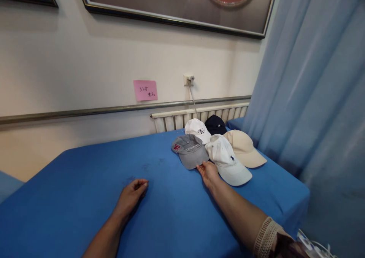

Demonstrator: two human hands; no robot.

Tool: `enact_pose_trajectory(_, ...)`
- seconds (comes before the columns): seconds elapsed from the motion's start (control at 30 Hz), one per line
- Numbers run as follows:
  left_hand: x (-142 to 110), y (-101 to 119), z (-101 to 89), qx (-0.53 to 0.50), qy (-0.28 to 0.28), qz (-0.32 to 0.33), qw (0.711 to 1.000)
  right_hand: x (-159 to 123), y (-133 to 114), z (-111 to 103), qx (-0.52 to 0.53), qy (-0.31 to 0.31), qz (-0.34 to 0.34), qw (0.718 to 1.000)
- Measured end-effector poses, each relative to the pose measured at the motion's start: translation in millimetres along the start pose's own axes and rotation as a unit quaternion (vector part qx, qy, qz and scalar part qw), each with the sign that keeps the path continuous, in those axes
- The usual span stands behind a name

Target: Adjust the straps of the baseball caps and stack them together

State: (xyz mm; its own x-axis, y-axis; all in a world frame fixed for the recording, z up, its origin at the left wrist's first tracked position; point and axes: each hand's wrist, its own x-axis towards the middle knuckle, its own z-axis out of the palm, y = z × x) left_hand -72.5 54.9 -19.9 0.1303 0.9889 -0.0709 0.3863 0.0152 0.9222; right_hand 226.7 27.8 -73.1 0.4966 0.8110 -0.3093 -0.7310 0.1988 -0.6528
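Note:
My right hand (pixel 208 172) reaches to the grey cap (pixel 191 151), its thumb and fingers pinching the edge of the brim. That cap lies on the blue-covered table and has a red patch on its side. Just right of my hand is a white cap (pixel 228 161) with a small dark horse emblem. Behind the grey one is a white cap with black letters (pixel 198 129), beside a dark navy cap (pixel 215 125). A beige cap (pixel 242 147) lies furthest right. My left hand (pixel 134 194) rests on the cloth with curled fingers, apart from the caps; its palm side is hidden.
The blue cloth (pixel 71 197) covers the table up to the wall. A radiator (pixel 176 122) and a metal rail (pixel 119 109) run behind it. A plugged-in socket (pixel 188 80) and pink note (pixel 145 90) are on the wall. A blue curtain (pixel 313 79) hangs at right.

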Motion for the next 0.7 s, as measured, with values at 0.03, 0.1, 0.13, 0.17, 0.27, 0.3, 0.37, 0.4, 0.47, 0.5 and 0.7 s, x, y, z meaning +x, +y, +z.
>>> enact_pose_trajectory(0.03, -1, 0, 0.1, 0.004, 0.001, 0.0, 1.0, 0, 0, 0, -0.003, -0.002, 0.0, 1.0)
enact_pose_trajectory(0.1, -1, 1, 0.1, 0.013, 0.003, 0.002, 1.0, 0, -1, 1, -0.013, -0.005, 0.003, 1.0)
enact_pose_trajectory(0.13, -1, 0, 0.1, 0.017, 0.005, 0.004, 1.0, 0, -2, 1, -0.019, -0.007, 0.006, 1.0)
enact_pose_trajectory(0.17, -1, 0, 0.1, 0.022, 0.005, 0.007, 1.0, -1, -3, 1, -0.025, -0.009, 0.01, 1.0)
enact_pose_trajectory(0.27, 0, -4, -0.3, 0.039, 0.002, 0.011, 0.999, -5, -4, 2, -0.05, -0.016, 0.034, 0.998)
enact_pose_trajectory(0.3, 1, -5, -0.6, 0.047, 0.001, 0.013, 0.999, -8, -4, 3, -0.058, -0.017, 0.045, 0.997)
enact_pose_trajectory(0.37, 2, -8, -1.0, 0.065, 0.0, 0.019, 0.998, -16, -3, 3, -0.087, -0.027, 0.073, 0.993)
enact_pose_trajectory(0.4, 2, -9, -1.1, 0.075, 0.001, 0.023, 0.997, -20, -3, 4, -0.105, -0.034, 0.089, 0.99)
enact_pose_trajectory(0.47, 3, -10, -1.1, 0.094, 0.003, 0.031, 0.995, -28, -2, 5, -0.142, -0.048, 0.116, 0.982)
enact_pose_trajectory(0.5, 3, -10, -1.0, 0.102, 0.002, 0.034, 0.994, -31, -2, 5, -0.156, -0.054, 0.125, 0.978)
enact_pose_trajectory(0.7, 2, -8, -0.1, 0.133, -0.008, 0.046, 0.99, -37, -6, 9, -0.16, -0.055, 0.128, 0.977)
